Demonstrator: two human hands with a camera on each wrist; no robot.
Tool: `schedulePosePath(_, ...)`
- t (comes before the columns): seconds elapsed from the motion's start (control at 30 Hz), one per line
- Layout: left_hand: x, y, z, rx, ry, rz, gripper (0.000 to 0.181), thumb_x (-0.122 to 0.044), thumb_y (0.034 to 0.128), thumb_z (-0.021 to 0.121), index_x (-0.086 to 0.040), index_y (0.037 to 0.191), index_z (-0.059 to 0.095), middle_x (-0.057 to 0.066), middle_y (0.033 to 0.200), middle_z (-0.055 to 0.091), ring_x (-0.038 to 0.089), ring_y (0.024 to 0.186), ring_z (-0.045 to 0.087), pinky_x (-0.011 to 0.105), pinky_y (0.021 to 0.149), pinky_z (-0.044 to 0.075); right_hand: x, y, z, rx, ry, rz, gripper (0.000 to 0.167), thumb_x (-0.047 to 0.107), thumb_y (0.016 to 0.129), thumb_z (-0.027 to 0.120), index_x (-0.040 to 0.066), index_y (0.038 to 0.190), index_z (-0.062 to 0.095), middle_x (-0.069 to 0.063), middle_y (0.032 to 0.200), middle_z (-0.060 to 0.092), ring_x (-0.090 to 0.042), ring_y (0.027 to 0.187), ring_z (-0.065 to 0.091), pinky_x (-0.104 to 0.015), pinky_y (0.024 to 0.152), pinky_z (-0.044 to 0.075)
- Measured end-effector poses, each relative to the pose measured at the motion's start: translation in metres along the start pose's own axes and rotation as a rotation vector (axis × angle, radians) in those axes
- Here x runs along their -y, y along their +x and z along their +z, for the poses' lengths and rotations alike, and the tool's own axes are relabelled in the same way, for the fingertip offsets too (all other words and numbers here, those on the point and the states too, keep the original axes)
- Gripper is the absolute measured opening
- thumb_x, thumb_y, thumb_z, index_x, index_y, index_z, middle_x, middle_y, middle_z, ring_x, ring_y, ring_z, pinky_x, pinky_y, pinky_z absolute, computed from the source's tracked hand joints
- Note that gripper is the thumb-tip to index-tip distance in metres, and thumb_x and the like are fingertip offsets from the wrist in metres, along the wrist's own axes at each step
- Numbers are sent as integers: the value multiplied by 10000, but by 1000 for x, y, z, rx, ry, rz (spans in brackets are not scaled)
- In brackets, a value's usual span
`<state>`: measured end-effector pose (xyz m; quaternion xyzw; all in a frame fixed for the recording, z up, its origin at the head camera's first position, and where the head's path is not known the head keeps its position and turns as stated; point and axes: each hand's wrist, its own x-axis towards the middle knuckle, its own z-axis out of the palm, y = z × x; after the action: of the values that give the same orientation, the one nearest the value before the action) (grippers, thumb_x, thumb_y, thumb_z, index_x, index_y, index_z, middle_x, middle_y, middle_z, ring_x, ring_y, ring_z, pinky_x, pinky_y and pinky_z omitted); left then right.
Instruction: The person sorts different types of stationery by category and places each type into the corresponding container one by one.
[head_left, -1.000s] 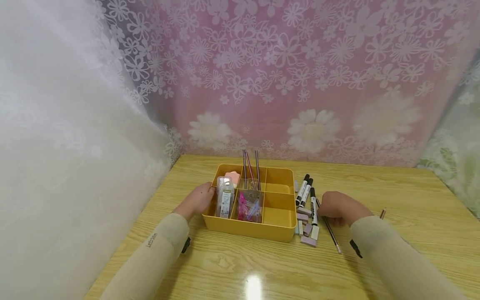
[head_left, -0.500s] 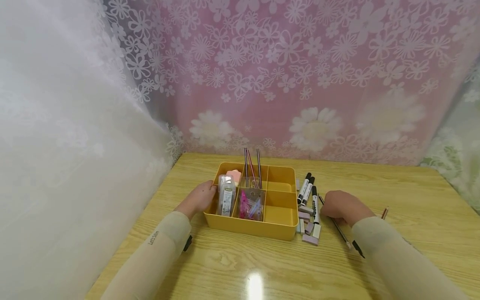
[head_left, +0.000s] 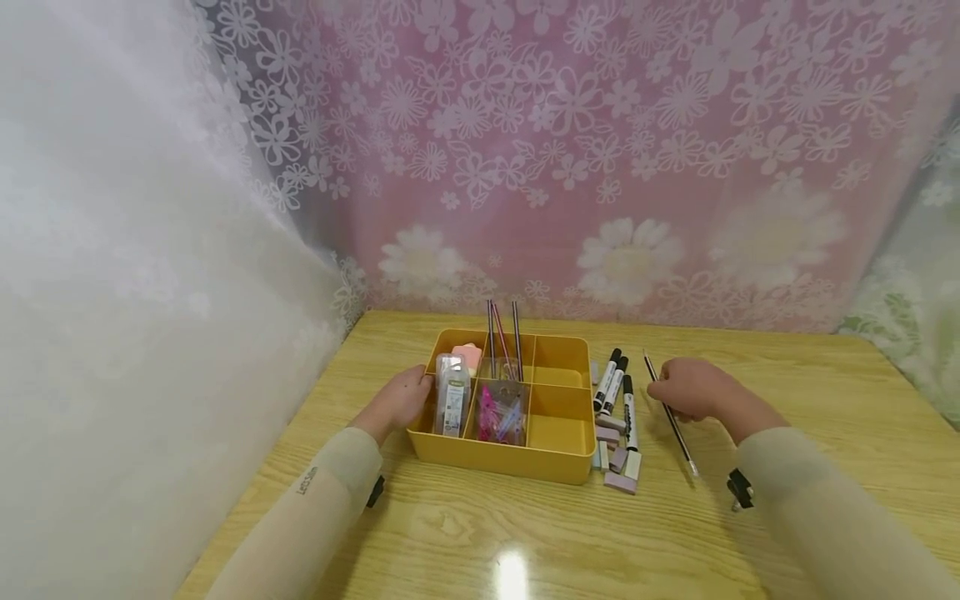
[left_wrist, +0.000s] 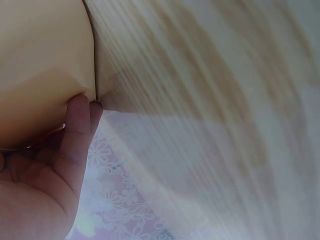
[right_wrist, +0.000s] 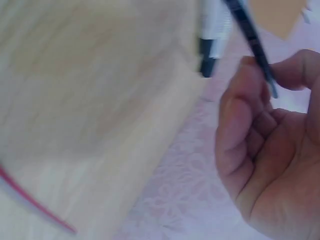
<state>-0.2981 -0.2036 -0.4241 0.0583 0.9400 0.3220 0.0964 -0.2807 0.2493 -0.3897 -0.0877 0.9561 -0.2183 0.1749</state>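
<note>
My left hand [head_left: 397, 397] grips the left side of a yellow divided organizer [head_left: 498, 458]; in the left wrist view, fingers [left_wrist: 77, 120] lie against its wall. Inside the organizer stand a clear plastic case [head_left: 453, 396], a pink item [head_left: 468, 357], several pencils [head_left: 503, 337] and a clear pouch of pink and purple pieces [head_left: 500, 412]. Its two right compartments hold nothing. To the right, my right hand [head_left: 692, 389] pinches a dark pencil [head_left: 678, 437] between thumb and fingertips, its white end slanting toward the front. In the right wrist view, the pencil [right_wrist: 252, 42] crosses the fingertips.
Several black-capped markers [head_left: 628, 417] lie just right of the organizer. Small pastel blocks [head_left: 620, 482] are heaped by its front right corner. A red-striped stick [right_wrist: 37, 202] lies on the table in the right wrist view. A floral curtain [head_left: 600, 167] hangs behind the wooden table [head_left: 435, 542].
My right hand has lifted the dark pencil and shifted slightly up and to the right, away from the markers. The left hand stays at the organizer's side.
</note>
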Motion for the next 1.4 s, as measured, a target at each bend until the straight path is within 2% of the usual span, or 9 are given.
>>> schedulePosePath(0.2, 2, 0, 0, 8, -24, -23, 498, -305, 1112, 267, -22, 1482, 443, 144, 1432, 537, 310, 1351, 473, 541, 1140, 332, 35, -1, -13, -127, 207, -106, 192, 207, 994, 467, 32, 919, 494, -115, 741, 606, -257, 644, 560, -377, 594, 472)
schedulePosePath(0.4, 1, 0, 0, 7, -24, -11, 494, -308, 1112, 273, -17, 1462, 463, 149, 1414, 549, 310, 1339, 483, 532, 1132, 350, 67, 4, -16, -208, 367, -213, 150, 148, 988, 502, 9, 1012, 452, -145, 828, 626, -306, 747, 620, -396, 633, 520)
schedulePosePath(0.57, 1, 0, 1, 2, -6, 6, 476, -291, 1112, 277, -9, 1430, 490, 152, 1386, 568, 308, 1322, 499, 524, 1122, 364, 88, 16, -21, -240, 489, -286, 324, 150, 1011, 516, -13, 1260, 390, -201, 972, 645, -334, 833, 642, -442, 683, 550)
schedulePosePath(0.63, 1, 0, 1, -1, 3, 7, 474, -292, 1113, 277, -9, 1428, 492, 152, 1386, 569, 307, 1325, 498, 520, 1123, 364, 98, 21, -24, -257, 487, -289, 435, 192, 1024, 526, 10, 1386, 368, -183, 1031, 663, -324, 879, 661, -448, 723, 561)
schedulePosePath(0.7, 1, 0, 1, -2, 10, 8, 470, -289, 1113, 277, -9, 1421, 495, 153, 1382, 571, 308, 1321, 501, 520, 1123, 365, 109, 27, -26, -281, 465, -289, 459, 232, 1030, 533, 45, 1428, 403, -151, 1058, 688, -300, 903, 679, -435, 745, 571)
schedulePosePath(0.87, 1, 1, 0, -1, 11, 10, 468, -284, 1114, 278, -4, 1421, 491, 160, 1382, 571, 311, 1314, 509, 521, 1115, 375, 133, 45, -25, -332, 461, -277, 301, 256, 1042, 530, 89, 1292, 539, -112, 1110, 684, -256, 906, 692, -400, 720, 582)
schedulePosePath(1.1, 0, 0, -2, 2, 1, 23, 477, -288, 1114, 278, 1, 1434, 483, 158, 1388, 568, 308, 1317, 507, 516, 1115, 378, 153, 68, -14, -316, 506, -215, 264, 234, 1069, 476, 60, 1262, 523, -149, 1152, 619, -357, 1011, 668, -396, 707, 556)
schedulePosePath(1.23, 0, 0, -3, -5, 11, 41, 472, -279, 1113, 281, 10, 1417, 497, 165, 1373, 575, 314, 1313, 509, 515, 1112, 380, 156, 79, -7, -315, 441, -200, 229, 241, 1071, 485, 60, 1207, 522, -150, 1132, 620, -350, 956, 675, -411, 713, 551)
schedulePosePath(1.4, 0, 0, -2, 0, -1, 30, 472, -279, 1113, 283, 10, 1421, 492, 163, 1372, 574, 314, 1310, 511, 521, 1110, 381, 155, 86, 0, -292, 326, -164, 335, 232, 1071, 475, 20, 1329, 494, -181, 1116, 636, -298, 846, 661, -385, 663, 548)
